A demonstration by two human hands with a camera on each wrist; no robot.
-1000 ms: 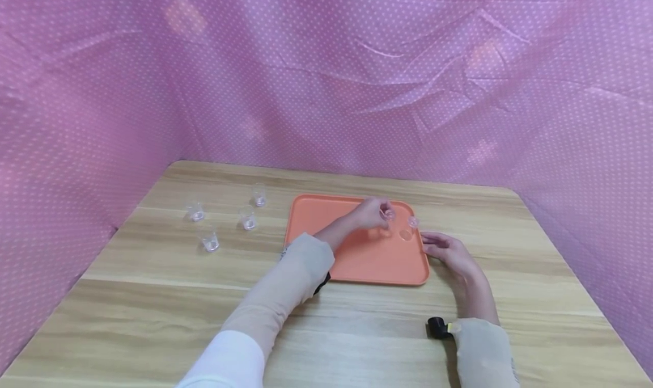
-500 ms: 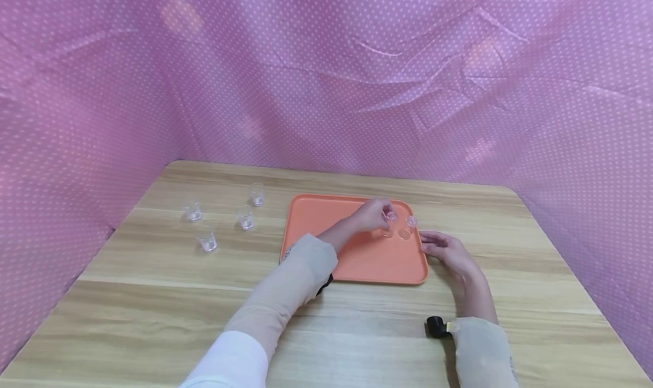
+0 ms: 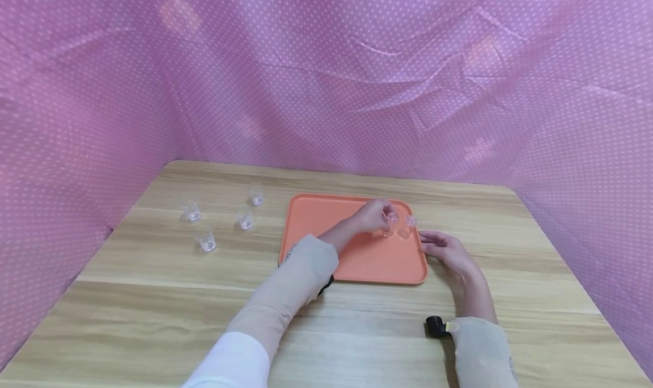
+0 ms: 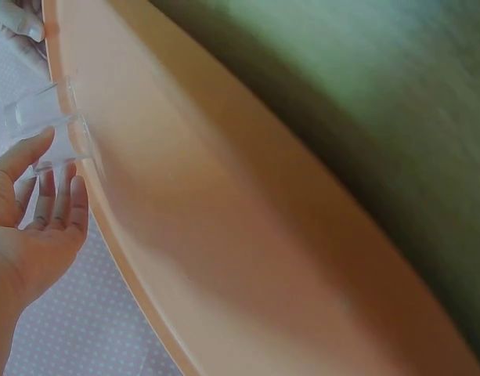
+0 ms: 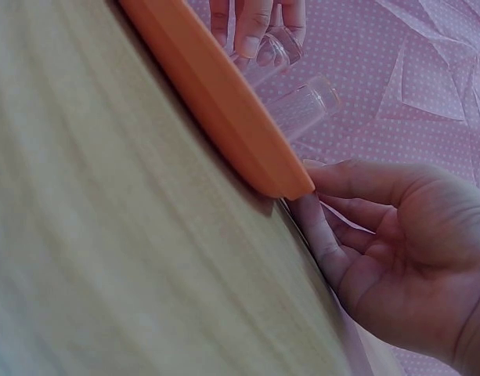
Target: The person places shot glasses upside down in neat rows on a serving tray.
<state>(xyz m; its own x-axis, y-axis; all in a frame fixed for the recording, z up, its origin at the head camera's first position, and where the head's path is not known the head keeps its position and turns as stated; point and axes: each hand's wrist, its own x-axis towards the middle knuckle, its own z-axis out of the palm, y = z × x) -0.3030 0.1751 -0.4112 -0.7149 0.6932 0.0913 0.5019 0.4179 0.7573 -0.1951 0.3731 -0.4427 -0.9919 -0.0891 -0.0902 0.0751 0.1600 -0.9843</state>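
Note:
My left hand (image 3: pixel 373 215) reaches over the orange tray (image 3: pixel 357 263) and pinches a clear shot glass (image 3: pixel 392 218) between thumb and fingers. That glass is bottom-up, its rim right at the tray's surface near the far right corner. Close beside it, to the right, another upside-down shot glass (image 3: pixel 410 222) stands on the tray. My right hand (image 3: pixel 451 253) grips the tray's right edge; in the right wrist view its thumb (image 5: pixel 365 178) is at the rim and a finger is under it.
Several clear shot glasses (image 3: pixel 246 220) stand on the wooden table (image 3: pixel 153 308) left of the tray. Pink dotted cloth (image 3: pixel 331 93) hangs round the table's back and sides. A black wrist camera (image 3: pixel 436 327) sticks out from the right sleeve.
My left hand has brought its shot glass slightly right and lower, closer to the other glass on the tray. The right hand stays at the tray's edge. The head view has shifted a little.

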